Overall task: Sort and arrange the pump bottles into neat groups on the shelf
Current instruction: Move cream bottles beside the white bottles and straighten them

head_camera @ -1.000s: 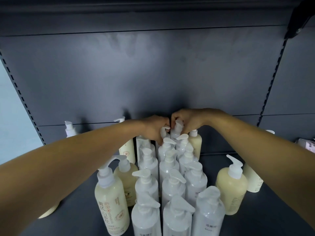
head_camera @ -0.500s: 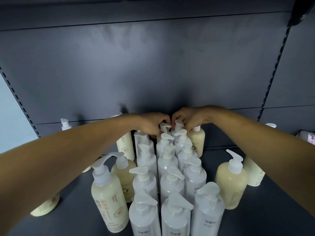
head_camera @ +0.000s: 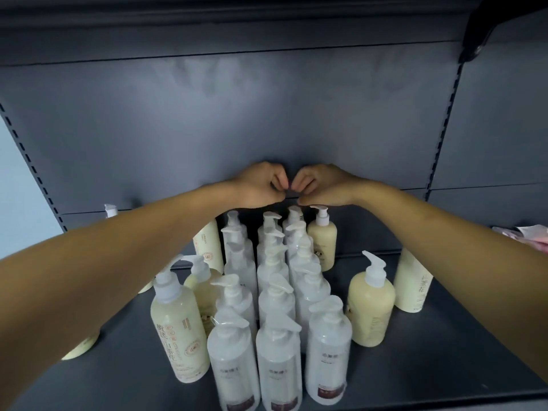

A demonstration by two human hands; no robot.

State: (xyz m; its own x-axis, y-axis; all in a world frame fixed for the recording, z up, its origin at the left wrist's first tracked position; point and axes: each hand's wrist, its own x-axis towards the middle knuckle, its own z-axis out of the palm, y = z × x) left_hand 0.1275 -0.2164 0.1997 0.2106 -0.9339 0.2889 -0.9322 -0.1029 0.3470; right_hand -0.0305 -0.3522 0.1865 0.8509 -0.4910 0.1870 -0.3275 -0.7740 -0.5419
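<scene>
Several white pump bottles [head_camera: 277, 354] stand in three tight columns at the middle of the dark shelf [head_camera: 415, 369]. Cream pump bottles stand loosely around them: one at the front left [head_camera: 178, 330], one at the right [head_camera: 370, 307], one at the far right [head_camera: 412, 283], and one at the back beside the white rows [head_camera: 321, 241]. My left hand [head_camera: 261, 185] and my right hand [head_camera: 323, 185] hover side by side just above the back-row pumps. Their fingers are curled in and hold nothing. My forearms hide some bottles at the left.
The grey back panel [head_camera: 267, 120] rises right behind the hands. Slotted uprights [head_camera: 441, 143] flank the bay. A pink packet [head_camera: 533, 235] lies at the right edge. Another cream bottle [head_camera: 80, 348] shows under my left forearm.
Both hands have let go of the back-row pump heads and risen a little above them, staying close together.
</scene>
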